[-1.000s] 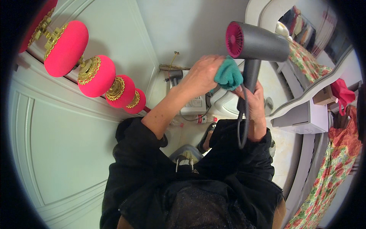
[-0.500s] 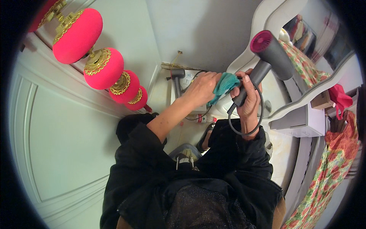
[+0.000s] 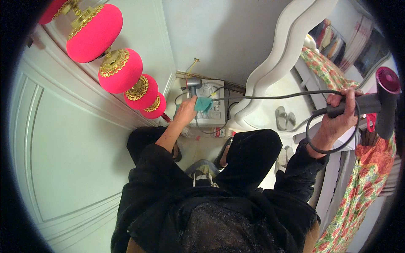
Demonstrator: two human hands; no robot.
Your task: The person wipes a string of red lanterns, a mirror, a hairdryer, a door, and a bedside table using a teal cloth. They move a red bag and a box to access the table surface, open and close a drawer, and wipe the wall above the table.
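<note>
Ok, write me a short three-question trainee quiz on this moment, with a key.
1. Multiple choice: what colour is the cloth in the left hand? A) yellow B) teal C) white
2. True or false: the right hand is empty.
3. Short answer: what stretches across between the two hands?

Key:
1. B, teal.
2. False; it grips a hair dryer.
3. A dark cable.

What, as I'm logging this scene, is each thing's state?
Grey T-shaped hair dryer, held in right hand
Teal fabric cloth, bunched in left hand
Thin grey cord, looped at right wrist, stretched toward cloth
Clear plastic red-labelled bottle, lying sideways
Round pinkish-red lanterns, strung together
</note>
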